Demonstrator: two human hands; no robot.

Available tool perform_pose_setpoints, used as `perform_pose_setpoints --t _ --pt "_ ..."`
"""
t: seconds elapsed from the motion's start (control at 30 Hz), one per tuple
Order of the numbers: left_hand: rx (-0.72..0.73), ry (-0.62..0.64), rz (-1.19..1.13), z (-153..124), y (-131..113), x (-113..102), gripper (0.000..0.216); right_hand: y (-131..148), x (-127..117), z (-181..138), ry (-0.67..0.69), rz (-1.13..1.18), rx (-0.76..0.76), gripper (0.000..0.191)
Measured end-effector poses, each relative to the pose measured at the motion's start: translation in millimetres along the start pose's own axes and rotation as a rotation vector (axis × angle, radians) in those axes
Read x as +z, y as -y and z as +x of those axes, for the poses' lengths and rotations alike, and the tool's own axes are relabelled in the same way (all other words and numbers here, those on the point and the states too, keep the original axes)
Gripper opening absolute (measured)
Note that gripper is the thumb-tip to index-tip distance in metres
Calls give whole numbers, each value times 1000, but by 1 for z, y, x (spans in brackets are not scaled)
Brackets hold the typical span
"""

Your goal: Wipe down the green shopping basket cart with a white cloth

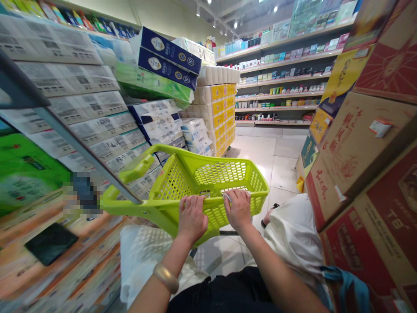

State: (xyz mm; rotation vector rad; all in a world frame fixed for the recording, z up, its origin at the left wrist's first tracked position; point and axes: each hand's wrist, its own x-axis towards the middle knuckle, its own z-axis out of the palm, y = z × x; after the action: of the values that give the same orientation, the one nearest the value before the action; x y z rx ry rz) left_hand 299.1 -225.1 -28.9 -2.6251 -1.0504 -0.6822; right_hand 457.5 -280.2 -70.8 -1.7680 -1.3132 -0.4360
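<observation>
A black garment (228, 291) fills the bottom edge, closest to the lens, and both bare forearms reach forward from it. The left wrist wears a gold bangle (166, 277). The left hand (192, 217) has its fingers curled together over the near rim of a lime-green basket (208, 174), knuckles up, clamped on the plastic. The right hand (238, 211) grips the same rim just beside it, fingers folded over the edge in the same way; the two hands are close but do not touch. A small white bit shows at the right forefinger, and what it is cannot be told.

The basket sits straight ahead in the aisle, low, tilted with its left side higher, its mesh walls open to view. Its handle (137, 169) juts out to the left, near a stack of tissue packs (97, 104).

A white bag (140, 252) hangs under the left arm, and another white bag (293, 234) lies by the right arm, against red and brown cartons (358, 143) piled up the right side. A blue strap (345, 282) shows at the lower right.

Beyond the basket stand yellow-wrapped rolls (221, 117), pale floor tiles (276, 156) and far shelves (280, 74) lined with small goods.
</observation>
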Motion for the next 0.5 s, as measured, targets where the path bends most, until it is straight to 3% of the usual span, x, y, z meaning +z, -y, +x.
perform_pose_setpoints --t 0.3,0.4,0.5 --pt "5 -2 -11 0 0 -1 46 -55 -13 3 -113 -86 163 23" --pt "1 2 -13 2 -1 1 46 -46 -8 4 -126 -108 189 24" --pt "3 9 -11 4 -1 3 46 -22 1 5 -82 -67 112 21"
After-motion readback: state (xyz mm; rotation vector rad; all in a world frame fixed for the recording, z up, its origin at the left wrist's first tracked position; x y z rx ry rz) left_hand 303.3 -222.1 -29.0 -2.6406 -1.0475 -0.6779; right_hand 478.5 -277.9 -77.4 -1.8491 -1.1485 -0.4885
